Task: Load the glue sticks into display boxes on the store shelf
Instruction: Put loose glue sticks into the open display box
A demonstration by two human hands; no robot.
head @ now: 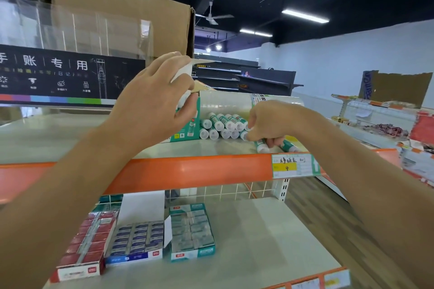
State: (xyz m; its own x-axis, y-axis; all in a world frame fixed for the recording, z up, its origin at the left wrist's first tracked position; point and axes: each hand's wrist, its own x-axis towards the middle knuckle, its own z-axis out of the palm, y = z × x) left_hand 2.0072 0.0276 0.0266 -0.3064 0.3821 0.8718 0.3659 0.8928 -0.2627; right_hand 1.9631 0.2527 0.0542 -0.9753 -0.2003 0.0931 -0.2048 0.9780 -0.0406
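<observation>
top shelf, far left: clear acrylic display (70,30) with a black printed banner, brown cardboard carton (122,2) behind it. left hand (152,101) is up at the teal-and-white display box (189,124), fingers wrapped over its raised white flap, thumb on the box front. box lies on its side, open end facing out. glue sticks (223,125) stacked inside in rows, white caps outward, clear wrap over them. right hand (270,122) is clenched on loose glue sticks (261,146) on the shelf board just right of the box; another stick (290,146) lies beside them. orange shelf edge (187,171) carries a handwritten price tag (291,165). lower shelf: red, blue and teal product boxes (191,232).
</observation>
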